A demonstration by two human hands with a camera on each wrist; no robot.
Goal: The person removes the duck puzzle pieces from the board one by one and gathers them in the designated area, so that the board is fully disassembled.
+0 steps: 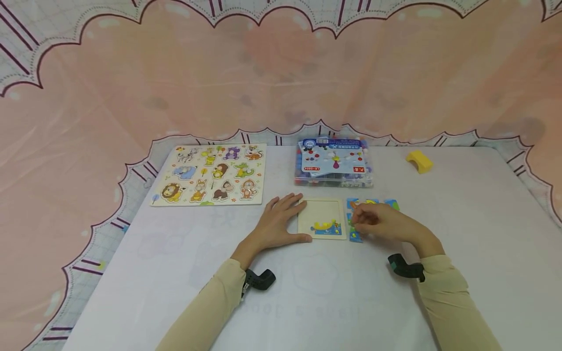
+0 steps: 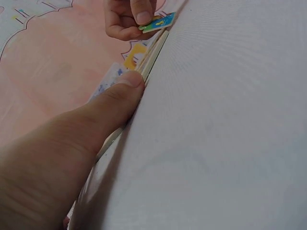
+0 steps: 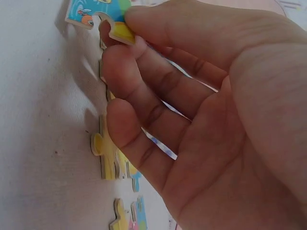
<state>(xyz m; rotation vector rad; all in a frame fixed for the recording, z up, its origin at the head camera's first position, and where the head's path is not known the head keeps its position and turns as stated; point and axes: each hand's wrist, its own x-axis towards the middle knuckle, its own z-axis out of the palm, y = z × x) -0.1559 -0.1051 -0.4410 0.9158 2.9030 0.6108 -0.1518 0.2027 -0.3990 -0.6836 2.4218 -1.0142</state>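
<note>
My left hand [image 1: 279, 222] rests at the left side of a small wooden puzzle tray [image 1: 317, 209], fingers spread at its upper left corner. The thumb [image 2: 115, 96] lies along the tray's near edge. In the tray's lower right part sit joined blue and yellow puzzle pieces [image 1: 327, 228]. Just right of the tray, my right hand [image 1: 386, 223] pinches a blue, green and yellow puzzle piece [image 3: 98, 8] between thumb and index finger. Its other fingers are loosely curled. Loose puzzle pieces [image 1: 392, 204] lie beside and partly behind this hand.
An animal puzzle board [image 1: 208, 175] lies at the back left. Behind the tray is a clear plastic box [image 1: 333, 163] with a blue and white label. A yellow arch block [image 1: 420, 161] stands at the back right, on the white tabletop [image 1: 316, 292].
</note>
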